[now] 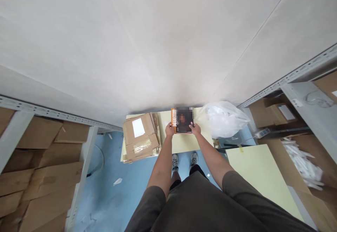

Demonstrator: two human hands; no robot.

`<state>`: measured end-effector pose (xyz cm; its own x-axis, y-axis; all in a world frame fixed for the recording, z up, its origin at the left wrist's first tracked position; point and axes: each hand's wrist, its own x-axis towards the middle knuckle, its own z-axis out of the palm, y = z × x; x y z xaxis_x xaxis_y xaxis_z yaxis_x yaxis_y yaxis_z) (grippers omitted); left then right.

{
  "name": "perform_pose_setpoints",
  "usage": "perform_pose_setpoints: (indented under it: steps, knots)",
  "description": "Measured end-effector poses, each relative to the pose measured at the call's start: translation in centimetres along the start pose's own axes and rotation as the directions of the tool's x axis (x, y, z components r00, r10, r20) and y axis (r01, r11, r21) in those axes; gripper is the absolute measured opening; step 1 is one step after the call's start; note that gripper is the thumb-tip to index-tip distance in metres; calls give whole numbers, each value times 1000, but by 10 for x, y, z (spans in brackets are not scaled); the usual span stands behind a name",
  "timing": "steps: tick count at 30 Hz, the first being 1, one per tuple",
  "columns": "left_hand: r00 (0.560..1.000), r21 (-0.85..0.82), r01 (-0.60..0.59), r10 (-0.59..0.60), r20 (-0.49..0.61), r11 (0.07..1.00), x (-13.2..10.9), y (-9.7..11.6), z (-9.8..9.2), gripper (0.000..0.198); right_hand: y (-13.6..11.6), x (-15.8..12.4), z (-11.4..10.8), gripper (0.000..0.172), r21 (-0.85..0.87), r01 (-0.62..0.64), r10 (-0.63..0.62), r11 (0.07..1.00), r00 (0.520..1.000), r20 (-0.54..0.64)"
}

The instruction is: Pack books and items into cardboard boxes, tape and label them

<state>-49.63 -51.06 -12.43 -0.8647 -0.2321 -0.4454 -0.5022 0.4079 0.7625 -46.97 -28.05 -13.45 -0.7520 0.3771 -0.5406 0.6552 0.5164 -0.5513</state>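
Between my hands is a book (182, 121) with a dark cover and an orange strip down its left side; part of the cover is pixelated. My left hand (170, 129) grips its lower left edge. On the opposite side, my right hand (195, 129) is closed on the lower right corner, thumb on top. The book is over a pale yellow table (188, 143), and whether it touches the surface I cannot tell. Left of it lies a stack of flattened cardboard (140, 137) with a white label and clear tape.
A translucent plastic bag (223, 119) bulges at the table's right end. Shelves with brown cartons (50, 168) stand at left. On the right are another yellow table (263, 175) and an open carton (302, 168) of white pieces. A wall (168, 42) rises behind.
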Motion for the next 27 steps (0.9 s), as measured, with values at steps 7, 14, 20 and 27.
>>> perform_pose_setpoints:
  steps: [7,14,20,27]
  knots:
    - [997,-113,79,-80,-3,990,1,1,-14,53,8,10,-3,24,65,-32,34,997,999,-42]
    - [981,-113,183,-188,-38,977,5,-19,-48,52,13,15,4,37,110,33,-38,993,998,48]
    - [984,-106,173,-176,-27,979,-2,-22,-45,50,5,16,0,26,19,59,-58,998,996,-67]
    - [996,-59,83,-80,49,995,0,0,-14,49,7,-5,-59,26,149,131,-102,980,976,-190]
